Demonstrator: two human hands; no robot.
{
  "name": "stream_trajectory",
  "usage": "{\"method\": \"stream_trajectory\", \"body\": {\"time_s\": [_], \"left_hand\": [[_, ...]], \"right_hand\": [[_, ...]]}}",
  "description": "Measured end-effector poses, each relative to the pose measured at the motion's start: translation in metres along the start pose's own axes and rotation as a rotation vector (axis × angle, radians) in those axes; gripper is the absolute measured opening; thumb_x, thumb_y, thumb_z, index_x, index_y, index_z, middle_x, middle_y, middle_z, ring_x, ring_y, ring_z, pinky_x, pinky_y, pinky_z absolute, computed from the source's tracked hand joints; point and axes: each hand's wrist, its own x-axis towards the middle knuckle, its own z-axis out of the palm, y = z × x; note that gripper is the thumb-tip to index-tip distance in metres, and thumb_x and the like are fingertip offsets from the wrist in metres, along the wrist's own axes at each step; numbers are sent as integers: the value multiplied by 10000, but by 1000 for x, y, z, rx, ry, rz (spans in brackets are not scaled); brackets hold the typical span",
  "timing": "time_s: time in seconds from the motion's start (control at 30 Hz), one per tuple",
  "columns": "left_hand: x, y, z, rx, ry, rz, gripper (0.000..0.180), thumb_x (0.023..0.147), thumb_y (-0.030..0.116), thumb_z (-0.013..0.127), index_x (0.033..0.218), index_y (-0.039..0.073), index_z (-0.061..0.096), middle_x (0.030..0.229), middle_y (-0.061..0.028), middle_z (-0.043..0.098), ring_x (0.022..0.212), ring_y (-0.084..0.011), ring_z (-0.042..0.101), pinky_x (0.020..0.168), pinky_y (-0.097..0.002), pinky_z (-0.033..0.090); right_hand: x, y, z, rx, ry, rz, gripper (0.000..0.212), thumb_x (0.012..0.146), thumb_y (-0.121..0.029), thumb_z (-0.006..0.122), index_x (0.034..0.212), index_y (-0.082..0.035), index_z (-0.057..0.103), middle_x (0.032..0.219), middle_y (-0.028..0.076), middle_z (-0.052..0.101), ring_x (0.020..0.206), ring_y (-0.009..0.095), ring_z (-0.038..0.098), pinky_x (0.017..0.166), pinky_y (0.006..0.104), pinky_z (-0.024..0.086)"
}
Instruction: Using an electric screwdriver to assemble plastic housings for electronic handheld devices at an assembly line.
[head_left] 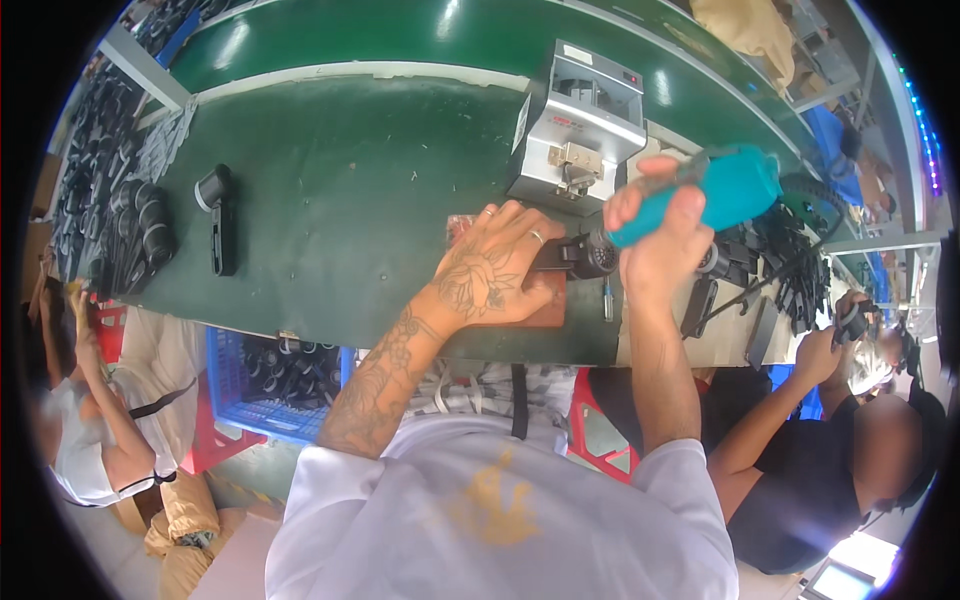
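Note:
My left hand [492,262] is closed over the handle of a black handheld part with a round, grille-like head [594,256]. The part lies on a reddish-brown block [545,312], and most of its handle is hidden under my palm. My right hand [660,225] grips a teal electric screwdriver [738,190] tilted above and to the right of that head. The screwdriver's tip is hidden behind my fingers. Just beyond both hands stands a grey and black screw feeder [580,130].
A similar black part [218,220] lies alone on the green bench [330,180], with several more piled at far left [140,225]. Black handle pieces [790,285] and a small screwdriver [608,300] lie at right. A blue crate [290,420] stands below the bench. Co-workers [800,470] sit on both sides.

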Motion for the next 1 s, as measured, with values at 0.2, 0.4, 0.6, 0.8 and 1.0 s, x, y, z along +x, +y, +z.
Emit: {"method": "stream_trajectory", "body": {"time_s": [0.2, 0.4, 0.6, 0.8, 1.0], "left_hand": [[2, -3, 1, -58, -119, -67, 328, 1003, 316, 544, 1211, 78, 631, 1186, -133, 584, 1167, -347, 533, 1064, -515, 387], [4, -4, 3, -49, -57, -58, 283, 951, 247, 627, 1196, 109, 653, 1179, -57, 626, 1091, -299, 552, 956, -446, 418], [4, 0, 3, -4, -49, -2, 327, 943, 241, 635, 1252, 136, 647, 1181, -40, 630, 1083, -282, 552, 952, -439, 419], [2, 4, 2, 79, -18, 21, 381, 897, 246, 697, 1260, 142, 647, 1189, -50, 628, 1081, -270, 554, 959, -417, 428], [0, 0, -2, -193, 175, -122, 384, 931, 254, 669, 1268, 79, 611, 1145, -128, 650, 1072, -338, 596, 936, -432, 475]], "right_hand": [[-19, 3, -14, -99, -89, -8, 586, 989, -496, 604, 1098, 79, 569, 657, 63, 558, 587, 166, 568, 563, 301, 472], [-21, 7, -17, -66, -73, -8, 590, 987, -495, 609, 1106, 81, 568, 654, 70, 563, 592, 177, 576, 564, 305, 474], [-24, 4, -18, -65, -80, -29, 599, 988, -503, 605, 1114, 82, 566, 663, 75, 569, 592, 176, 576, 567, 302, 473], [-32, -4, -27, -82, -87, -2, 612, 980, -511, 613, 1149, 75, 566, 706, 74, 586, 627, 169, 587, 586, 296, 470], [-61, -7, -51, -199, 8, 33, 589, 965, -483, 626, 1200, 53, 564, 767, 67, 607, 708, 169, 611, 637, 304, 474]]}}
